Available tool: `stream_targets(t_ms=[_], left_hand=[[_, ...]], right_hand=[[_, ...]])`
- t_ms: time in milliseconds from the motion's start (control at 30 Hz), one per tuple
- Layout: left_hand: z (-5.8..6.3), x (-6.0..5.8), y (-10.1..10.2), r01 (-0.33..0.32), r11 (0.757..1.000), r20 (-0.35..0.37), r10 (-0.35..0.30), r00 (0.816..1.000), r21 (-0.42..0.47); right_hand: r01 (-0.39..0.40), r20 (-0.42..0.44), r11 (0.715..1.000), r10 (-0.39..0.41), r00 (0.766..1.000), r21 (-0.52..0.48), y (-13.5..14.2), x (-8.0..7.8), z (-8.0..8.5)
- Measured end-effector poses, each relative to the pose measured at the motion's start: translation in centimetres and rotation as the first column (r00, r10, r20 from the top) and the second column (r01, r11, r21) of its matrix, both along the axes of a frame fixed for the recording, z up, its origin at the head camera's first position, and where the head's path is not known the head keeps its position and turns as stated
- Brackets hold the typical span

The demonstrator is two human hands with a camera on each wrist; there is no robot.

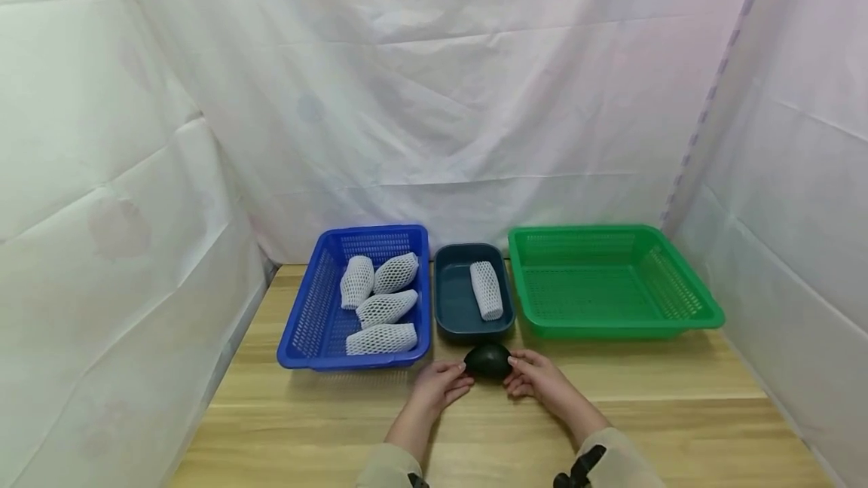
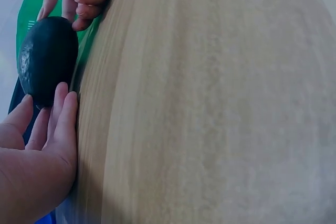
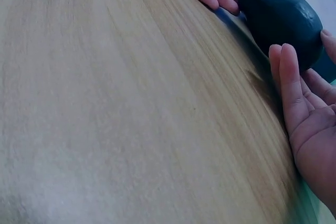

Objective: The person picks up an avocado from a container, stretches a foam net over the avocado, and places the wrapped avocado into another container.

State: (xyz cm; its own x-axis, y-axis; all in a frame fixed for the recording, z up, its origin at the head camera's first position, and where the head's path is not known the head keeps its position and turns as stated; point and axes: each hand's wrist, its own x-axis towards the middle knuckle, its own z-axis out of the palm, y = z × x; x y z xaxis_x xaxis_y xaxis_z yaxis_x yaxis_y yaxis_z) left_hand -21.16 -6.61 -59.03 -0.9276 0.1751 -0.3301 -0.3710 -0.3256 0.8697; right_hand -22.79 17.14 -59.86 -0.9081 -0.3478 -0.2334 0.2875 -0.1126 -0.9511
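Note:
A dark green avocado [image 1: 488,361] lies sideways between my two hands, just in front of the dark teal tray [image 1: 450,331]. My left hand [image 1: 437,386] pinches one end between thumb and fingers. The right hand [image 1: 539,380] pinches the opposite end. In the left wrist view the smooth avocado [image 2: 48,59] spans the gap between both sets of fingertips. The right wrist view shows the avocado [image 3: 283,22] with fingers at each end. Inside the teal tray is a white foam net sleeve [image 1: 487,291]; whether it holds anything is hard to tell.
To the left stands a blue basket [image 1: 301,330] with several white foam-netted items, such as the one lowest in it [image 1: 382,339]. A green basket [image 1: 617,328] stands on the right. All sit on a wooden table [image 1: 325,420], with white sheeting [image 1: 434,96] behind and beside.

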Motion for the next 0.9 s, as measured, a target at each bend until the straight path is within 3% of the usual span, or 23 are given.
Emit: stream_targets(t_ms=[500,900], left_hand=[[0.14,-0.04,0.04,-0.027,0.998,0.004,0.027,1.000,0.049],[0.26,-0.19,0.37,-0.048,0.999,0.015,0.047,0.999,0.009]], right_hand=[[-0.024,-0.066,0.998,0.020,0.998,-0.062,0.41,-0.06,-0.49],[-0.016,-0.074,1.000,0.014,0.997,-0.027,0.21,0.05,-0.48]])
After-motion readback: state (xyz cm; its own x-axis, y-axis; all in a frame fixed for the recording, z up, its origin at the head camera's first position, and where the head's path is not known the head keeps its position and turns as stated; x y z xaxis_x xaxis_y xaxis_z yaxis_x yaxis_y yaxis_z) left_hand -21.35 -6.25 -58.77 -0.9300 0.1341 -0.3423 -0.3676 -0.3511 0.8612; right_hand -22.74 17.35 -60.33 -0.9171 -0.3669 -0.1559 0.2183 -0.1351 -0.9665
